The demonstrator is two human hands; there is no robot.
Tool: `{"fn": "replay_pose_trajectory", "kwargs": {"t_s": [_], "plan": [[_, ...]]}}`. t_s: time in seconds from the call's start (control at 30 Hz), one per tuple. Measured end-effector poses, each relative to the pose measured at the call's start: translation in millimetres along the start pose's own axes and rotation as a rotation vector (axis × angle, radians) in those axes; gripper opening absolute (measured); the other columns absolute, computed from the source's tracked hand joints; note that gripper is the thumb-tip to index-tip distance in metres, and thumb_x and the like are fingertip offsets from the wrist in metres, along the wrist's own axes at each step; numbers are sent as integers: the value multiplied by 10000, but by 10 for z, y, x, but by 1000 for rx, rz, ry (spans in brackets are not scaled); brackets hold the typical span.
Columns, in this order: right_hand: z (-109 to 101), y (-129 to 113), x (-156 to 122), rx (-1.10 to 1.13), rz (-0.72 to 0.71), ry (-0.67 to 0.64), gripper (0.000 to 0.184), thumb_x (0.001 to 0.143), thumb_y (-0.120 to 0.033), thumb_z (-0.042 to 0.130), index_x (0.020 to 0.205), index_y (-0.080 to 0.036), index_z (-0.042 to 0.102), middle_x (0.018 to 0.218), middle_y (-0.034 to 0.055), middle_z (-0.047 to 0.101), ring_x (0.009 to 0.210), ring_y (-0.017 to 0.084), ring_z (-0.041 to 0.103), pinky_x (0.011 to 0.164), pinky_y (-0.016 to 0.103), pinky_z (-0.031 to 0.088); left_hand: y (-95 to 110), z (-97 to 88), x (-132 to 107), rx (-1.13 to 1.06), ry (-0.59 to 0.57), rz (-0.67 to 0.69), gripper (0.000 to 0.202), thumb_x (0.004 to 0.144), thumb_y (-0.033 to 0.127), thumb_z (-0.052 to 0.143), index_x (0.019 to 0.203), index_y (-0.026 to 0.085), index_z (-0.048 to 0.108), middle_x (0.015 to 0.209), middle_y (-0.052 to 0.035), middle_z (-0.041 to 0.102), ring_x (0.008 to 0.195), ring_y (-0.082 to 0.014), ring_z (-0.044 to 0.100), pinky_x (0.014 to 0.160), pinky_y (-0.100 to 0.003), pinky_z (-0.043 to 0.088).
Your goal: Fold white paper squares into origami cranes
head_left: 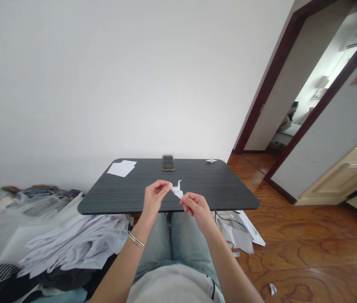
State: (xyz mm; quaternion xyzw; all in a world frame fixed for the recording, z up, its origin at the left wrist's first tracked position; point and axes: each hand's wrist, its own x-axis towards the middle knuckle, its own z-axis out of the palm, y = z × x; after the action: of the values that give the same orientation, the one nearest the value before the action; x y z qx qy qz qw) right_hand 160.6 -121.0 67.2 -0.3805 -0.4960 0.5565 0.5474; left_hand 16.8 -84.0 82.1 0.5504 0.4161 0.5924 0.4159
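A small white origami crane (pixel 177 191) is held between my two hands, above the near part of the dark table (pixel 115 195). My left hand (pixel 157 194) pinches its left tip between thumb and forefinger. The lower right tip is in the closed fingers of my right hand (pixel 194 203). A thin folded neck with a bent end points up from the crane's middle. Another white folded paper crane (pixel 211 160) stands at the table's far right corner.
White paper sheets (pixel 122 168) lie at the table's far left. A phone (pixel 168 163) stands at the back edge by the wall. Clothes and white cloth (pixel 77 240) are heaped left; papers and a cable (pixel 236 231) lie under the right side. A person (pixel 288 115) is beyond the doorway.
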Motion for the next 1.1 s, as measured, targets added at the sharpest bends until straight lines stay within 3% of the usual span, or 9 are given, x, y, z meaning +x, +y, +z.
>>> {"fn": "replay_pose_trajectory", "kwargs": {"t_s": [0.13, 0.23, 0.37, 0.53, 0.67, 0.87, 0.97, 1.03, 1.1], "plan": [[-5, 8, 46, -26, -28, 38, 246, 710, -360, 624, 585, -153, 582, 432, -56, 467, 357, 43, 301, 381, 202, 169, -81, -6, 42, 10, 3, -17, 324, 741, 428, 603, 876, 142, 673, 731, -28, 629, 571, -103, 493, 473, -191, 342], [-79, 63, 101, -27, -62, 104, 238, 712, -356, 625, 597, -152, 584, 432, -58, 458, 357, 43, 298, 376, 203, 159, -227, -101, 84, 146, 37, 80, 407, 859, 453, 412, 1018, 145, 625, 976, -92, 634, 799, -156, 575, 605, -221, 436], [-262, 125, 198, -27, -95, 204, 247, 715, -367, 618, 601, -149, 590, 425, -64, 443, 346, 39, 287, 368, 202, 154, -563, -390, 142, 734, 25, 223, 346, 855, 348, 464, 1128, 163, 571, 1169, -123, 582, 1108, -233, 504, 950, -382, 379], [-579, 243, 401, -59, -121, 327, 268, 705, -393, 624, 610, -145, 589, 438, -68, 437, 361, 42, 296, 377, 201, 173, -969, -731, 218, 1276, -4, 61, 427, 864, 340, 432, 1203, 104, 540, 1325, -186, 479, 1242, -321, 398, 1007, -470, 307], [-985, 427, 672, -107, -76, 389, 296, 704, -434, 615, 649, -143, 591, 461, -73, 442, 373, 44, 311, 384, 196, 193, -1103, -806, 268, 1405, -25, 78, 450, 894, 382, 337, 1231, 151, 525, 1340, -146, 485, 1251, -296, 400, 1018, -488, 283], [-1890, 571, 1180, -189, 49, 517, 278, 767, -389, 609, 691, -124, 578, 516, -45, 488, 386, 64, 397, 373, 196, 290, -1138, -807, 304, 1464, -28, 113, 464, 892, 379, 305, 1223, 150, 535, 1332, -131, 499, 1244, -276, 414, 1011, -469, 304], [-2265, 552, 1426, -236, 129, 579, 227, 870, -314, 538, 945, -108, 596, 846, 48, 620, 662, 134, 593, 580, 273, 496, -1169, -818, 321, 1484, -26, 117, 476, 883, 381, 299, 1221, 145, 537, 1331, -122, 501, 1247, -277, 411, 1013, -465, 304], [-2421, 535, 1578, -256, 180, 611, 288, 885, -292, 532, 1136, -149, 534, 1117, 80, 574, 924, 199, 597, 769, 392, 516, -1198, -827, 332, 1497, -20, 119, 486, 875, 390, 292, 1214, 149, 545, 1326, -116, 508, 1241, -277, 418, 1009, -463, 309], [-2502, 529, 1719, -268, 214, 646, 304, 883, -290, 535, 1154, -152, 526, 1150, 87, 561, 960, 211, 588, 795, 410, 507, -1226, -836, 341, 1504, -16, 137, 493, 871, 394, 280, 1207, 156, 550, 1320, -109, 515, 1232, -270, 430, 1010, -456, 308]]}}
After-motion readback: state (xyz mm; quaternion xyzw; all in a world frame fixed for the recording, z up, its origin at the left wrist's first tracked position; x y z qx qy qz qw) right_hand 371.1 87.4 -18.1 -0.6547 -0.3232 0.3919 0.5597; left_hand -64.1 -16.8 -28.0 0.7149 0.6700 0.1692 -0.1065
